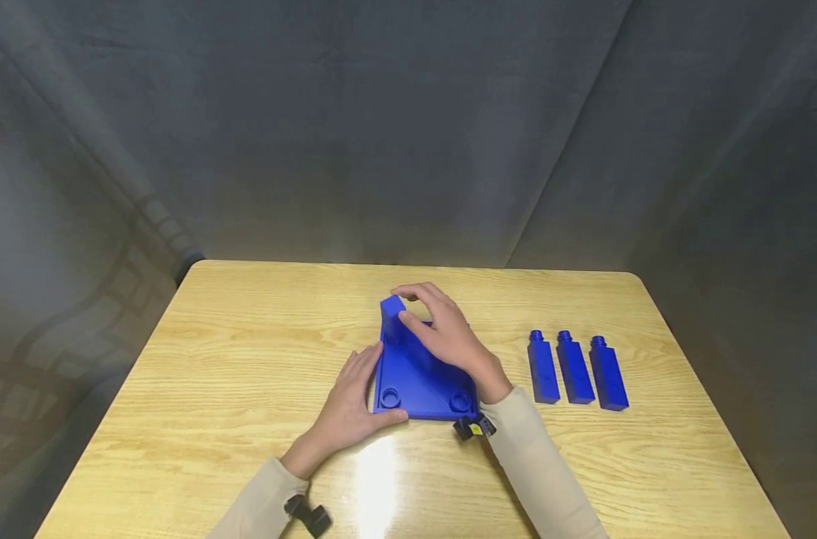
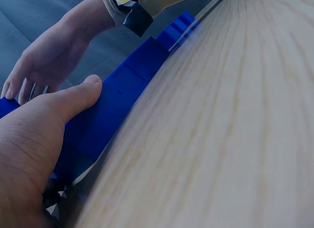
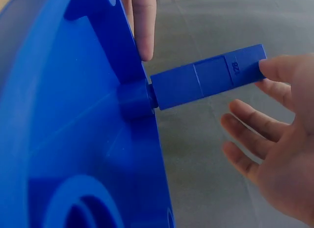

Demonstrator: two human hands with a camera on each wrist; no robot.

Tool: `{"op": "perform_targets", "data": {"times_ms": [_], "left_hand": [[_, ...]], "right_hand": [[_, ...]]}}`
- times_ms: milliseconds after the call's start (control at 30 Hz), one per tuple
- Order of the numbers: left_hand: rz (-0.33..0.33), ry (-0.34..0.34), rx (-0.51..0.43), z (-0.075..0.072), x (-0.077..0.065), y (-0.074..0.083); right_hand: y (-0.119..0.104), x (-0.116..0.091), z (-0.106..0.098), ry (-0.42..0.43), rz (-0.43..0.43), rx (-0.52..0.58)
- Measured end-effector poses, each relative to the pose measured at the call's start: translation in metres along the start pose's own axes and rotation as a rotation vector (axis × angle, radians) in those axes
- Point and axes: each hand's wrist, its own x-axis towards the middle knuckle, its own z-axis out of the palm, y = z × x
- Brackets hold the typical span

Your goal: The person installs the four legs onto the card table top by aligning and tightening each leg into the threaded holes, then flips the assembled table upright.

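Observation:
A blue square panel (image 1: pixel 424 393) with raised edges and round corner sockets lies on the table. At its far left corner stands a blue square leg (image 1: pixel 392 318), its narrow neck down in the socket (image 3: pixel 137 100). My right hand (image 1: pixel 451 333) pinches the leg's upper end between thumb and index finger; the other fingers hang apart from it. My left hand (image 1: pixel 350 404) holds the panel at its near left corner, fingers along the left side and thumb (image 2: pixel 86 93) against the front edge. Two front sockets, left (image 1: pixel 390 398) and right (image 1: pixel 460 402), show nothing in them.
Three more blue legs, left (image 1: pixel 544 370), middle (image 1: pixel 575 370) and right (image 1: pixel 609 374), lie side by side to the right of the panel, threaded ends pointing away. Dark grey curtains (image 1: pixel 408 135) hang behind and beside the wooden table (image 1: pixel 246 337).

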Motion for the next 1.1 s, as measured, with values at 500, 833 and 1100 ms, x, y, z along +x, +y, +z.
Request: {"op": "perform_targets", "data": {"times_ms": [500, 833, 1100], "left_hand": [[-0.008, -0.005, -0.01, -0.003, -0.001, 0.003], [-0.013, -0.011, -0.006, -0.002, -0.001, 0.001], [-0.021, -0.011, -0.015, -0.003, -0.002, 0.002]], "right_hand": [[-0.003, 0.0, 0.001, 0.006, 0.086, -0.058], [-0.003, -0.001, 0.001, -0.032, -0.02, -0.012], [-0.005, 0.001, 0.01, 0.074, 0.034, -0.058]]}}
